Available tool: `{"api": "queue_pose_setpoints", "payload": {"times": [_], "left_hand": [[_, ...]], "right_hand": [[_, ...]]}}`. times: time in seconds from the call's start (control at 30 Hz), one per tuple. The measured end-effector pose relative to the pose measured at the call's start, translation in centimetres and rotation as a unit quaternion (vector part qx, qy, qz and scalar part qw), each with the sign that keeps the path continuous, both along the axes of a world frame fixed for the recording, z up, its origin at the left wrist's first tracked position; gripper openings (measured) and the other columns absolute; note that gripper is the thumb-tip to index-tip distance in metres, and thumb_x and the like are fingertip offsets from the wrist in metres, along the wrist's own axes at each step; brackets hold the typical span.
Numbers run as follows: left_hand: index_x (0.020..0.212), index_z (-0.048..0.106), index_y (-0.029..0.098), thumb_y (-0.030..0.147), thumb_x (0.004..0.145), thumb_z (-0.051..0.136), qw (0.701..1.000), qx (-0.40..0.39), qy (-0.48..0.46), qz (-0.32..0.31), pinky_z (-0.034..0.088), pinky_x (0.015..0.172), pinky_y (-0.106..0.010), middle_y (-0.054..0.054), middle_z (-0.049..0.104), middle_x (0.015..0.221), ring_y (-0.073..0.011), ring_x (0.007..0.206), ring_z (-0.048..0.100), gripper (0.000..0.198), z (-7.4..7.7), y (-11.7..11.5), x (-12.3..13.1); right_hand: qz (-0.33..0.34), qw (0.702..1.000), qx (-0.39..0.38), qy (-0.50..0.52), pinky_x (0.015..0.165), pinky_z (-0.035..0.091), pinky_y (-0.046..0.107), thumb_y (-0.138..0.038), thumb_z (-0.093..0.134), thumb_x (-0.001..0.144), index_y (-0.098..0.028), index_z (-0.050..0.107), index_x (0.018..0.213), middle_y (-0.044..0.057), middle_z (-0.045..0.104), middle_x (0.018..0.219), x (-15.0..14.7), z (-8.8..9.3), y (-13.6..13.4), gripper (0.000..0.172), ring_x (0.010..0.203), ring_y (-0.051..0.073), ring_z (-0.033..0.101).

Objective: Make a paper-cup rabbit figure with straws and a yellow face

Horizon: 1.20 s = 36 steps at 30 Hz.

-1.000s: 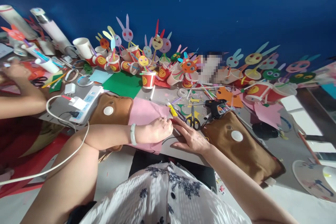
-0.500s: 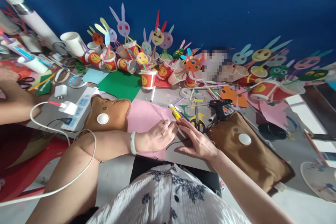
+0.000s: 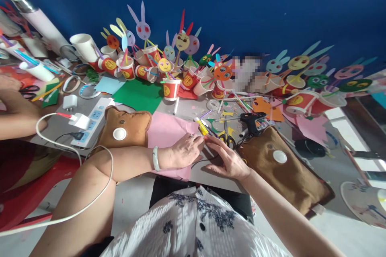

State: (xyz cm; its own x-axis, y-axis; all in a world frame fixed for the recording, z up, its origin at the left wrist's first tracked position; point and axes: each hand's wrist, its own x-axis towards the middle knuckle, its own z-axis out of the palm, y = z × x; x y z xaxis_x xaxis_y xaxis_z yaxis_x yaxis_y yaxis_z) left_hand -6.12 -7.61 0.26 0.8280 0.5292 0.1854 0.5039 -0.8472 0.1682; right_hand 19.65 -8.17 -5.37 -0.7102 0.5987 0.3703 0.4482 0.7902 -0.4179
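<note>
My left hand [image 3: 186, 151], with a ring and a pale bracelet, rests over the right edge of a sheet of pink paper [image 3: 165, 128]. Its fingers are curled and pressed together; whatever they hold is hidden. My right hand [image 3: 230, 162] lies low on the table just to the right, its fingers stretched out and the thumb apart. The fingertips of both hands nearly meet. Right beyond them lies a yellow tube [image 3: 201, 126], perhaps a glue stick or marker. A pair of black-handled scissors [image 3: 228, 139] is just past my right fingers.
Brown plush pouches flank my hands, one at left [image 3: 129, 128], one at right [image 3: 286, 168]. A black glue gun [image 3: 253, 122] lies behind the right one. A power strip [image 3: 93, 122], green paper [image 3: 138, 95] and paper cups with rabbit faces [image 3: 171, 89] stand around. Another person's arm [image 3: 18, 114] is far left.
The view has shifted slightly. My left fingers have moved a little over the paper's edge, and my right hand stays nearly in place.
</note>
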Motion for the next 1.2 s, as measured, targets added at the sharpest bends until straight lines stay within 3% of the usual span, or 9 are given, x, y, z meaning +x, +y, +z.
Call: {"api": "queue_pose_setpoints", "payload": {"times": [0.1,0.2,0.37,0.53,0.73,0.9,1.07,1.2], "left_hand": [[0.133,0.06,0.008,0.029,0.105,0.041,1.0,0.003,-0.001,-0.001,0.048,0.103,-0.041,-0.019,0.064,0.134,-0.0282,0.123,0.06,0.039,-0.4,0.0,-0.1],[0.134,0.057,0.01,0.033,0.104,0.044,1.0,-0.006,0.001,0.01,0.047,0.1,-0.042,-0.019,0.063,0.133,-0.0295,0.12,0.06,0.04,-1.1,0.1,0.2],[0.133,0.053,0.009,0.034,0.102,0.049,1.0,-0.022,0.006,0.014,0.047,0.094,-0.044,-0.021,0.063,0.126,-0.0305,0.112,0.062,0.04,-2.1,0.4,0.9],[0.128,0.054,0.006,0.034,0.102,0.05,1.0,-0.012,0.024,0.016,0.047,0.088,-0.042,-0.021,0.062,0.126,-0.031,0.11,0.06,0.039,-2.0,0.4,1.1],[0.13,0.055,0.003,0.038,0.101,0.052,0.998,-0.004,0.051,0.028,0.046,0.087,-0.042,-0.021,0.062,0.127,-0.0311,0.107,0.062,0.045,-2.6,0.4,1.5],[0.131,0.055,0.003,0.039,0.1,0.053,0.998,0.005,0.051,0.035,0.046,0.09,-0.042,-0.021,0.062,0.127,-0.0311,0.108,0.061,0.047,-3.4,0.4,1.7],[0.136,0.052,0.004,0.042,0.099,0.054,0.998,0.004,0.047,0.042,0.047,0.093,-0.044,-0.022,0.063,0.128,-0.0317,0.109,0.061,0.053,-3.6,0.6,1.8],[0.137,0.052,0.004,0.044,0.099,0.055,0.998,-0.003,0.048,0.046,0.047,0.095,-0.044,-0.023,0.061,0.132,-0.032,0.112,0.061,0.055,-3.8,0.7,2.0]], "right_hand": [[0.0,1.0,0.016,-0.01,0.106,0.055,0.049,-0.045,0.065,0.095,-0.02,0.032,0.156,0.022,0.048,0.152,-0.1,0.2,-0.1,0.074,0.142,0.034,0.05],[-0.037,0.996,0.071,-0.029,0.096,0.058,0.044,-0.033,0.064,0.096,-0.022,0.041,0.15,0.019,0.059,0.142,0.0,0.5,0.0,0.06,0.126,0.03,0.062],[-0.228,0.962,0.144,-0.034,0.091,0.052,0.046,-0.024,0.059,0.095,-0.026,0.064,0.121,0.01,0.073,0.11,0.5,2.2,1.0,0.026,0.099,0.027,0.07],[-0.351,0.923,0.157,-0.019,0.089,0.049,0.048,-0.029,0.057,0.096,-0.025,0.068,0.099,0.009,0.073,0.097,0.8,4.3,2.1,0.012,0.092,0.028,0.069],[-0.305,0.945,0.094,-0.077,0.085,0.044,0.041,-0.032,0.055,0.098,-0.023,0.066,0.088,0.003,0.073,0.08,0.2,3.7,2.1,0.018,0.074,0.021,0.067],[-0.274,0.953,0.049,-0.122,0.082,0.04,0.039,-0.038,0.052,0.099,-0.022,0.07,0.096,0.004,0.072,0.078,-0.5,2.8,2.0,0.024,0.076,0.022,0.067],[-0.26,0.951,0.056,-0.157,0.084,0.036,0.037,-0.043,0.051,0.101,-0.019,0.07,0.101,0.007,0.074,0.086,-1.9,2.6,3.2,0.031,0.079,0.022,0.066],[-0.27,0.94,0.058,-0.202,0.08,0.031,0.036,-0.044,0.052,0.1,-0.019,0.071,0.091,0.007,0.073,0.083,-3.7,2.4,5.2,0.033,0.079,0.021,0.064]]}}
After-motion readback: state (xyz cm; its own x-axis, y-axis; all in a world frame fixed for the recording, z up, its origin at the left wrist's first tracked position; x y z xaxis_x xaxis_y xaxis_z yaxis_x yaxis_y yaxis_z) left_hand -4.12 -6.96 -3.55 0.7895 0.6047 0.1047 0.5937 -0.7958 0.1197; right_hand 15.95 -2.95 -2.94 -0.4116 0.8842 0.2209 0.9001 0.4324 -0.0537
